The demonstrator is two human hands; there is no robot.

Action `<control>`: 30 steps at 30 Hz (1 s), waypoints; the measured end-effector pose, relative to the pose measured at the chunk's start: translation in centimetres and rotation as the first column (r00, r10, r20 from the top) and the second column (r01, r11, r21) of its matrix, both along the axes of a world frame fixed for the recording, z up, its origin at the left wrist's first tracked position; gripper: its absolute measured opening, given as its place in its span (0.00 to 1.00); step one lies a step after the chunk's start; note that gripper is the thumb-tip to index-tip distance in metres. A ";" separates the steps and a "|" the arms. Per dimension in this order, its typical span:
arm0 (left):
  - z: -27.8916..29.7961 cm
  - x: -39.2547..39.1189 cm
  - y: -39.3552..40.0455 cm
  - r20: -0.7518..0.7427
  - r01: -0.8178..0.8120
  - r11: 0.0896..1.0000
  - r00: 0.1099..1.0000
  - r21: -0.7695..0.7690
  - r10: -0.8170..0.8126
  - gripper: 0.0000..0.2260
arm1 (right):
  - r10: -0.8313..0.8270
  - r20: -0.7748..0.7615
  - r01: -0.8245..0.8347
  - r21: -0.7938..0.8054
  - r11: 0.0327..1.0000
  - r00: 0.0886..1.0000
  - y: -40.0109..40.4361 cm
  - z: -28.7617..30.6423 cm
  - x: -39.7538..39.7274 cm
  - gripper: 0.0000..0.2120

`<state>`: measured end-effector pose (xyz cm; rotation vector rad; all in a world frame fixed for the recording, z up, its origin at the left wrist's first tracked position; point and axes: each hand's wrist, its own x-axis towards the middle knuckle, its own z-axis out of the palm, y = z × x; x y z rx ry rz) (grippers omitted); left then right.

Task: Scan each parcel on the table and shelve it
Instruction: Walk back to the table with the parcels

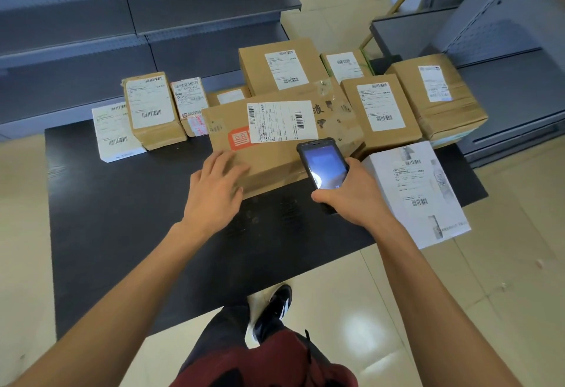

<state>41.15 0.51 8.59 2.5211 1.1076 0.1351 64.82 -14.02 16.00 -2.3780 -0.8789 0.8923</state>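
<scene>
Nearest the camera, both bare forearms reach out over a black table (122, 233), with a dark trouser leg and a black shoe (273, 310) on the pale tiled floor below. The left hand (214, 190) lies flat with fingers spread, palm down on the near left corner of a wide brown cardboard parcel (275, 141). The right hand (351, 194) is wrapped around a black handheld scanner (322, 169), its lit screen facing up and its top end over the near right part of the same parcel, just below that parcel's white shipping label (282, 122). To the right, a white box (415, 190) sits at the table's edge, partly overhanging it. Behind the wide parcel stand more labelled brown cartons: a tall one (151, 109) at the left beside a flat white parcel (114, 132), a large one (282, 65) at the centre back, and two (379, 111) (437, 93) at the right. Beyond the table run grey metal shelves (137, 13) with perforated back panels.
</scene>
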 end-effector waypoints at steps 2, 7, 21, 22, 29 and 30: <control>0.0 0.0 0.0 0.002 0.001 1.000 1.000 0.000 -0.001 0.20 | -0.001 0.007 0.001 0.004 1.000 1.000 -0.1 0.0 0.0 0.36; 0.2 0.0 0.0 0.007 0.004 1.000 1.000 -0.031 -0.004 0.21 | -0.017 0.002 0.017 0.033 0.999 1.000 -0.4 -0.2 -0.5 0.36; 1.0 -7.2 0.1 0.149 -0.267 0.951 0.945 -0.158 0.290 0.21 | 0.223 -0.090 -0.224 0.001 0.975 0.971 -2.4 -6.8 -9.1 0.46; 0.9 -8.2 0.0 0.149 -0.281 0.947 0.941 -0.158 0.304 0.21 | 0.243 -0.104 -0.246 -0.009 0.969 0.964 -2.1 -7.5 -10.0 0.47; -0.8 -14.4 -2.0 0.106 -0.409 0.892 0.895 -0.192 0.433 0.20 | 0.339 -0.104 -0.345 -0.054 0.937 0.935 1.1 -12.8 -16.3 0.49; -1.0 -15.2 -2.4 0.096 -0.425 0.884 0.888 -0.196 0.449 0.20 | 0.338 -0.108 -0.345 -0.059 0.937 0.935 1.6 -13.5 -17.2 0.49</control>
